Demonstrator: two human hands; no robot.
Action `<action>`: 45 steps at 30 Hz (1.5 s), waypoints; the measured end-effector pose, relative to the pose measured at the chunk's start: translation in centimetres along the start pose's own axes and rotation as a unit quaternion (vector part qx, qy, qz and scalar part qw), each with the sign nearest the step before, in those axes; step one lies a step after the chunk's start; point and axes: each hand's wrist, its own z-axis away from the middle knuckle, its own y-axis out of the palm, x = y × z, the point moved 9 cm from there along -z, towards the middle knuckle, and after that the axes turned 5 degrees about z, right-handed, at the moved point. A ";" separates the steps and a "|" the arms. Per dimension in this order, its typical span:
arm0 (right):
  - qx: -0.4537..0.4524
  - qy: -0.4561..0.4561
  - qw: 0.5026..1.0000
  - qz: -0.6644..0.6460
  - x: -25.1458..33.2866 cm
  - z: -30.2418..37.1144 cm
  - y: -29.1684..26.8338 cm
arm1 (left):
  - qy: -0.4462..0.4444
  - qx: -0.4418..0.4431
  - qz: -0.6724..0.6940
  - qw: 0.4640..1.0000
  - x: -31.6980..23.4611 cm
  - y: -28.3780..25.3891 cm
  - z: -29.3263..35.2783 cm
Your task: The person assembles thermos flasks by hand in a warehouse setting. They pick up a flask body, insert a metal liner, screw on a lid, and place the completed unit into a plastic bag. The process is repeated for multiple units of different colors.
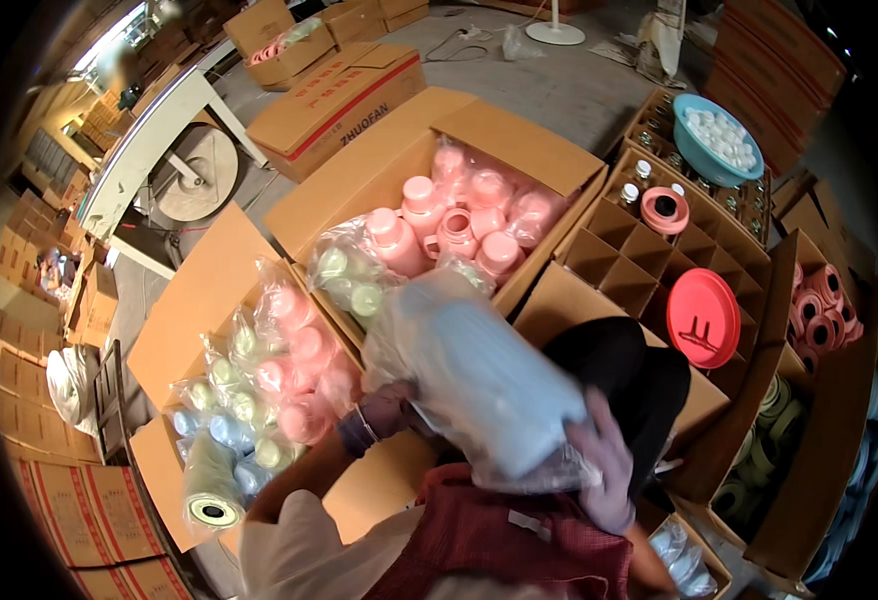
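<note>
Fingers [614,455] of the right hand [607,478] are spread and pressed against the lower right side of a blue bottle [494,375] wrapped in a clear bag [409,320], so that hand is clamped on it. The left hand [384,412] is at the bottle's lower left, mostly hidden behind the plastic; whether its fingers are closed on the bag cannot be told, though it appears to be in contact. The bottle is blurred, held tilted in front of the person's chest, above the lap and a red garment [499,540]. Just behind it stands an open carton [519,140] holding pink bottles [429,215] and a bag of pale green ones [354,280]. To the person's left, a second carton [194,300] holds bagged pink, green and blue bottles [259,390], with one lying on its side at the near end [211,490]. To the right, a divided box [649,260] has mostly empty cells, a red lid [703,318] lying across it, and a pink ring [665,209] near its far end. Beyond it, a blue basin [694,150] holds white caps [724,135]. Further right, a carton [819,420] holds pink rolls [824,300] and darker rolls below them. Closed cartons [339,100] stand on the floor behind.
</note>
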 end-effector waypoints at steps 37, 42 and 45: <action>0.061 -0.044 0.955 0.287 -12.0 -13.5 -0.4 | -0.135 -0.391 -0.751 0.515 -23.2 -25.2 -29.7; 0.121 0.128 0.976 0.129 -16.3 -18.3 0.5 | 0.167 -0.293 -0.515 0.789 -31.4 -9.3 -26.2; 0.014 0.052 0.998 0.035 -13.8 -25.9 4.9 | 0.307 -0.147 -0.399 0.851 -26.6 3.9 -24.2</action>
